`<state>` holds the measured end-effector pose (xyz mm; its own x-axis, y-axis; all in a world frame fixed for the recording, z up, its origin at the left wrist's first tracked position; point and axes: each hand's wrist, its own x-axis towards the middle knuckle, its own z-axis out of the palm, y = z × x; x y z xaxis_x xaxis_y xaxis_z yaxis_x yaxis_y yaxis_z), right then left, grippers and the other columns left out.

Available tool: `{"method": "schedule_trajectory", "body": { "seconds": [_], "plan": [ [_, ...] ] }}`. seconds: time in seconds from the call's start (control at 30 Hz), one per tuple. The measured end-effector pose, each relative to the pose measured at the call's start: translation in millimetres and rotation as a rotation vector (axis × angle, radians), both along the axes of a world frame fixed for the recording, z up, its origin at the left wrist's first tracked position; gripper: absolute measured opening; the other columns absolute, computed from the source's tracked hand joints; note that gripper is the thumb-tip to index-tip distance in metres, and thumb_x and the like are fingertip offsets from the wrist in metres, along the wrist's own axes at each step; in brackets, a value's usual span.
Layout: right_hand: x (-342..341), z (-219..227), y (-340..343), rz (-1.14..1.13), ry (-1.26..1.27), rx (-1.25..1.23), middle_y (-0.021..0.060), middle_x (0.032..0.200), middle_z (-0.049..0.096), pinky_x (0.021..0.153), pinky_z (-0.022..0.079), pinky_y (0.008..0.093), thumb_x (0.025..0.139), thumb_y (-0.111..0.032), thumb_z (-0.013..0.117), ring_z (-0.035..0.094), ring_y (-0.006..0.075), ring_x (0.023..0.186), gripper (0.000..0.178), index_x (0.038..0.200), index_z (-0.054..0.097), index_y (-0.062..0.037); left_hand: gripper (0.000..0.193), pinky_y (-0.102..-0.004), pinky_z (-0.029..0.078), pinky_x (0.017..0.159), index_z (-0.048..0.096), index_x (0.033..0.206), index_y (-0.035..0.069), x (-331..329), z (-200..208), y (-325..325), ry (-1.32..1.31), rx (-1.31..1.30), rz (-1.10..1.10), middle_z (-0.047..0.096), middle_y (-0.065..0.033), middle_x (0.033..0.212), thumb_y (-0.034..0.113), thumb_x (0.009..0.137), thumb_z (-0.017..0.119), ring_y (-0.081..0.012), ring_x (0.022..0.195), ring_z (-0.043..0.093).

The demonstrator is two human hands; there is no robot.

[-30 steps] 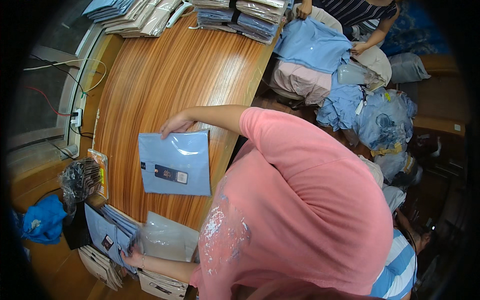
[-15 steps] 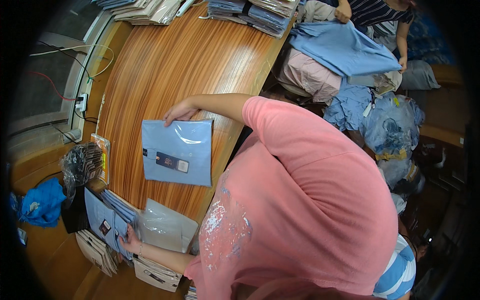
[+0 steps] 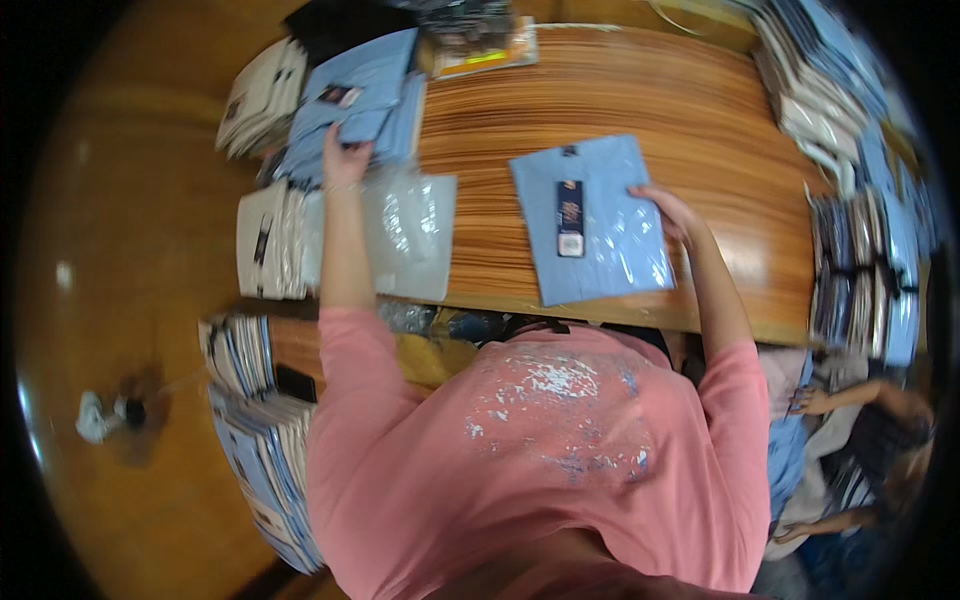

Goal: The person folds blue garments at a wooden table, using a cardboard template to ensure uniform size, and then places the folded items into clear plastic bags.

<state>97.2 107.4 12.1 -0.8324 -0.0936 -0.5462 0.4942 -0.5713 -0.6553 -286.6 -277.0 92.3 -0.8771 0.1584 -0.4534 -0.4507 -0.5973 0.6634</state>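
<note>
Watching remotely, I see the right grip [image 3: 669,210] pinching a shirt [image 3: 612,220], likely for steadiness; left grip [image 3: 346,163] at stacked shirts [image 3: 372,75], closure unclear.

Light-blue shirt [image 3: 608,225] (navy tag [image 3: 570,208])

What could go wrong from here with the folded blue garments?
The flat blue garment in glossy clear plastic lies close to the front edge of the striped brown wooden table; a pull by the right hand might slide it off. The left hand is at an uneven stack of folded blue garments; tugging one could spill others. Flat clear plastic sheets beside that stack could be dragged along.
</note>
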Motion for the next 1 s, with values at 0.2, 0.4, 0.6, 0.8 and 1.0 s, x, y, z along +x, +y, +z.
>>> {"method": "schedule_trajectory", "body": {
  "seconds": [0.2,0.4,0.6,0.8,1.0],
  "plan": [
    [-8,40,-28,0.057,-0.018,0.145,0.0138,0.104,0.06,0.087,0.047,0.0314,0.08,-0.014,0.06,0.058,0.0193,0.095,0.036,0.11,0.052,0.003,0.047,-0.0487,0.043,0.091,0.046,0.117,0.003,18,13,39,0.122,0.054,0.061,0.052,-0.0134,0.117,0.027,0.08,0.062,-0.0298,0.107,0.051],
    [-51,103,-101,-0.239,0.094,-0.299,0.0179,0.111,0.054,0.092,0.045,0.0364,0.086,-0.013,0.053,0.053,0.024,0.104,0.035,0.114,0.045,0.0064,0.036,-0.0491,0.049,0.083,0.045,0.115,-0.001,-38,-1,11,-0.029,0.019,0.122,0.054,-0.0185,0.113,0.011,0.083,0.057,-0.0341,0.101,0.056],
    [-81,83,-148,-0.506,0.098,-0.579,0.0191,0.119,0.047,0.09,0.047,0.0409,0.091,-0.012,0.044,0.052,0.0276,0.105,0.036,0.12,0.034,0.007,0.034,-0.0534,0.043,0.087,0.047,0.114,0.0,-30,15,27,-0.202,-0.148,0.027,0.053,-0.0166,0.114,0.012,0.083,0.056,-0.0323,0.105,0.052],
    [-79,72,-165,-0.523,0.022,-0.526,0.0167,0.116,0.051,0.089,0.048,0.0413,0.092,-0.014,0.044,0.054,0.0265,0.104,0.033,0.118,0.038,0.0039,0.037,-0.0555,0.036,0.091,0.05,0.116,0.007,9,36,18,0.004,-0.703,-0.099,0.051,-0.012,0.12,0.017,0.081,0.059,-0.031,0.111,0.047],
    [-83,67,-167,-0.462,0.092,-0.472,0.0156,0.118,0.05,0.089,0.048,0.0413,0.092,-0.016,0.043,0.052,0.0263,0.107,0.034,0.121,0.038,0.0015,0.037,-0.0533,0.035,0.093,0.05,0.115,0.007,-11,13,0,-0.03,-0.378,-0.043,0.052,-0.0119,0.119,0.017,0.081,0.059,-0.0322,0.113,0.045]
  ]
}}
